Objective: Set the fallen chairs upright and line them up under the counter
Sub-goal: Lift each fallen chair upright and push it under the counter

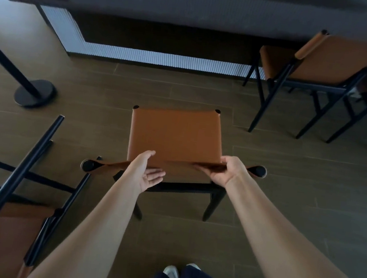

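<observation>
Middle chair (176, 133): stands upright on its black legs in the middle of the floor (285, 196), well short of the floor's far edge. Its tan seat faces the tabletop.
Backrest (114, 164): a tan band seen from above, stretched between two round black post tops at the near side of the seat.
Right grip (229, 170): a bare hand clenched on the backrest's top edge close to the right post, with the fingers curled over it.
Left grip (145, 171): a bare hand, released. The fingers are straight on the near side of the backrest and the thumb is on the seat side. Whether it touches the band I cannot tell.
Fallen chair (7, 228): lies on the floor at the near left, legs sticking up and away, just beside the left forearm.
Right chair (319, 60): upright at the floor's far right edge, with its seat tucked under the tabletop. More black legs show just to its right.
Tabletop (170, 4): a dark slab across the far side, above a ribbed pale base.
Post (34, 93): a black pole on a round base, at the far left of the floor.
Person: dark trousers and a pale shoe (170, 272) at the near edge.
</observation>
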Tool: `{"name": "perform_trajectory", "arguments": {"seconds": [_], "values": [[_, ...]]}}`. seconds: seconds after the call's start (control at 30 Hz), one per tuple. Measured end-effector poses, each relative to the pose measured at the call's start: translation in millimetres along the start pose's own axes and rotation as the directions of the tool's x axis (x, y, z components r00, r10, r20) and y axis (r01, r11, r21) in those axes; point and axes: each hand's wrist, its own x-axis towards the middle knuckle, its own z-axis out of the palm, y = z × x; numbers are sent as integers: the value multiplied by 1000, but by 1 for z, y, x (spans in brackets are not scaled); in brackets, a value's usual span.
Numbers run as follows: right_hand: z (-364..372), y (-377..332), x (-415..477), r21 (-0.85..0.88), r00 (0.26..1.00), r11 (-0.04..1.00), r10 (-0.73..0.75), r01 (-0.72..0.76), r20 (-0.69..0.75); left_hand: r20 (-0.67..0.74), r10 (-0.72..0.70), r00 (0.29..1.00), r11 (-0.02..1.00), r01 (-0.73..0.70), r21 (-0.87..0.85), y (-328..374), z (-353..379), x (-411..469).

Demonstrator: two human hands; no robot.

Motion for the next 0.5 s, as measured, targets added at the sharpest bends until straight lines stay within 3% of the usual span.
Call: {"name": "perform_trajectory", "arguments": {"seconds": [0.23,0.5], "values": [[60,-34,4,-12,986,987,-162,162,49,65,59,996,996,-54,-71,68,31,2],[139,-86,19,6,978,986,-166,167,126,101,175,979,970,-154,-188,151,73,22]]}}
